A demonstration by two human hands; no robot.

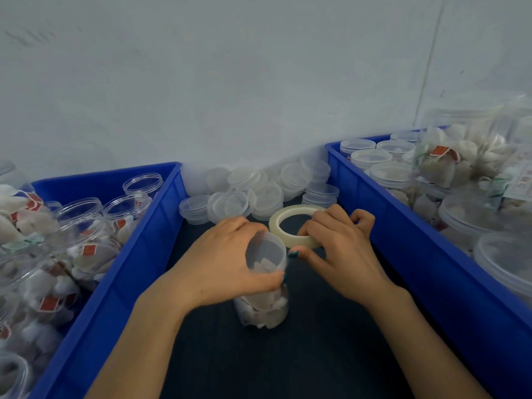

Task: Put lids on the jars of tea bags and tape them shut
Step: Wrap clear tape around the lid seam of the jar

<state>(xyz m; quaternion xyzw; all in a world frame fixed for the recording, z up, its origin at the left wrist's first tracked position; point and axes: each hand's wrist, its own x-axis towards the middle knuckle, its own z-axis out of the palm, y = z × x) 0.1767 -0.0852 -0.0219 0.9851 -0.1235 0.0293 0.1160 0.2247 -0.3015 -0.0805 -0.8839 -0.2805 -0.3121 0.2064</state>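
Dark work surface (302, 355) with an upright jar of tea bags (266, 309) standing near its middle. To the left of the jar rests the left blue crate (115, 283), and to the right of the jar the right blue crate (431, 269), each running back toward the wall. Behind the jar, between the two crates, a heap of loose clear lids (259, 194) lies on the surface.

Left hand (227, 260) grips jar (266, 283), right hand (336, 249) holds tape (293, 226)
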